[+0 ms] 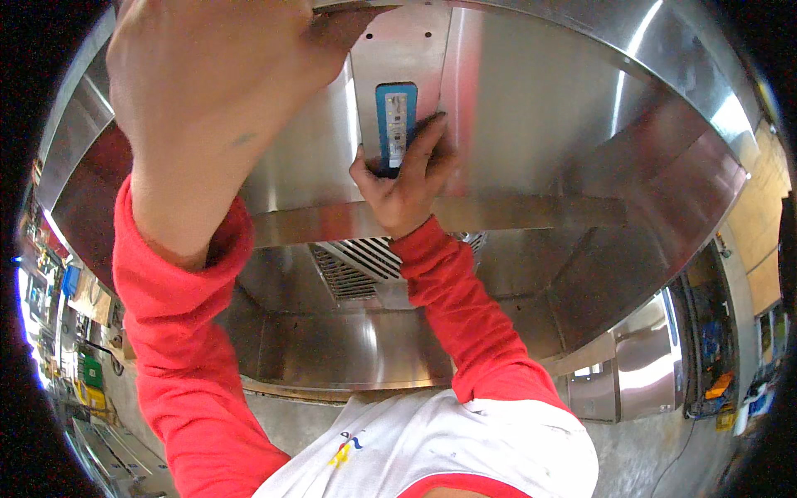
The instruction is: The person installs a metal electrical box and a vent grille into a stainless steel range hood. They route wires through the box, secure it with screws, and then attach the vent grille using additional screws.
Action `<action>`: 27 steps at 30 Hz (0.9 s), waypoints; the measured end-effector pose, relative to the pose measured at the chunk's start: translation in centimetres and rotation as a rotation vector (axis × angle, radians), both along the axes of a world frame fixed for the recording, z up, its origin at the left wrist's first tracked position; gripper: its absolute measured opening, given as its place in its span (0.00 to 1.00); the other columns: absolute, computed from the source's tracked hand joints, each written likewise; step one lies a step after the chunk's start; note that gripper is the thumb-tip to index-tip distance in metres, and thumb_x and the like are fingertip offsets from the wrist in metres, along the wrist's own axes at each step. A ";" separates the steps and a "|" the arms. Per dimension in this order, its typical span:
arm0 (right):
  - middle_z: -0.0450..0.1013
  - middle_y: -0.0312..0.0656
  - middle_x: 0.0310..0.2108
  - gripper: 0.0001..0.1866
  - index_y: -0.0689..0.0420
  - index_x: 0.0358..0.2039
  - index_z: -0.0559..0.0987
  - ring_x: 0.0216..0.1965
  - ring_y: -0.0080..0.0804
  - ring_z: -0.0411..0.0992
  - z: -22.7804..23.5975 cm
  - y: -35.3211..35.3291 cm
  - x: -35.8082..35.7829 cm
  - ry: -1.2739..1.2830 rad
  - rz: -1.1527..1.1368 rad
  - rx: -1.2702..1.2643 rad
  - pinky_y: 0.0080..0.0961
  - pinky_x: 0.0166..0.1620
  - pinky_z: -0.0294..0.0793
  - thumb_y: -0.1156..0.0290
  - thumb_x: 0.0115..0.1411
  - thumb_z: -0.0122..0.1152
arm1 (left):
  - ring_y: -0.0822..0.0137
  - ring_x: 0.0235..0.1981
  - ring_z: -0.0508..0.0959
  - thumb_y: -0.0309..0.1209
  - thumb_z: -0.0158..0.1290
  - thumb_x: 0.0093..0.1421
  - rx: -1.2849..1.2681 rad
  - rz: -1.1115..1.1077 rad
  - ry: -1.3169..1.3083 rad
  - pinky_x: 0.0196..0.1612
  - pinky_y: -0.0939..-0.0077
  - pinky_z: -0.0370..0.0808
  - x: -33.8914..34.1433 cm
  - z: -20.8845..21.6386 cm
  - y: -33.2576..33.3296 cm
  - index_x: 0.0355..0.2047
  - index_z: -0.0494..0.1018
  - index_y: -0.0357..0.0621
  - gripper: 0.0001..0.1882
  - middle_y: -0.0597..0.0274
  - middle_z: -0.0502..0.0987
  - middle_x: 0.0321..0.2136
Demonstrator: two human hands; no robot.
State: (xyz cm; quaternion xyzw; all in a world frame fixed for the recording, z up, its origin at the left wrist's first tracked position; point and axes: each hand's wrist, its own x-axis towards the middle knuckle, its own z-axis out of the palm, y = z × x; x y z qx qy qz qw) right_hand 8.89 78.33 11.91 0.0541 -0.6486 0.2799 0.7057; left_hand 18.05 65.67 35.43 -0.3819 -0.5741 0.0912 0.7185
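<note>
Raised closest to the camera, our left hand fills the upper left, its back toward us and its fingers running up out of view, so we cannot tell whether it grips anything. Lower and near the centre, our right hand reaches up with bent wrist, thumb to the left and fingers to the right, straddling the lower end of a blue-rimmed light panel; we cannot tell whether it is clamped on it or merely resting there. That panel sits upright in a narrow steel plate with two small holes above it.

Brushed steel of the hood spreads smooth and bare to the right of our fingers, giving open room out to the curved outer rim. Below our right wrist, a steel ledge crosses from side to side. Farther down, a slatted filter lies partly hidden behind our right red sleeve. On the other side, our left red sleeve and hand block the view of the hood's upper left.

Our white shirt covers the bottom centre, with concrete floor beyond. At the right stand a steel cabinet and an orange item; at the far left, a green container shows among workshop clutter.
</note>
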 end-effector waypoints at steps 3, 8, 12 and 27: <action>0.61 0.62 0.51 0.56 0.68 0.69 0.56 0.50 0.56 0.63 -0.1 0.5 0.5 -0.015 -0.019 0.030 0.49 0.53 0.66 0.53 0.47 0.75 | 0.54 0.48 0.77 0.38 0.71 0.46 0.187 0.077 -0.126 0.51 0.59 0.71 0.2 -1.8 -1.4 0.47 0.74 0.39 0.30 0.54 0.78 0.44; 0.61 0.59 0.53 0.61 0.68 0.69 0.55 0.51 0.55 0.61 -0.3 1.5 0.9 -0.037 0.025 0.051 0.48 0.55 0.65 0.46 0.45 0.77 | 0.52 0.46 0.74 0.34 0.69 0.47 0.324 -0.385 -0.415 0.52 0.58 0.68 -0.3 -14.3 -2.5 0.47 0.75 0.42 0.26 0.51 0.74 0.44; 0.60 0.60 0.54 0.63 0.69 0.68 0.55 0.52 0.54 0.61 -0.2 2.1 1.2 -0.081 0.017 0.051 0.47 0.56 0.64 0.41 0.43 0.77 | 0.48 0.50 0.72 0.26 0.66 0.45 0.476 -0.398 -0.826 0.53 0.56 0.68 -4.0 -25.6 1.7 0.57 0.69 0.39 0.36 0.47 0.73 0.48; 0.68 0.53 0.49 0.47 0.72 0.63 0.63 0.51 0.47 0.65 2.1 3.1 4.3 -0.153 0.171 0.090 0.41 0.54 0.67 0.57 0.53 0.75 | 0.48 0.44 0.76 0.26 0.68 0.47 0.505 -0.460 -0.865 0.47 0.57 0.73 -8.3 -30.9 4.1 0.62 0.66 0.34 0.41 0.45 0.74 0.47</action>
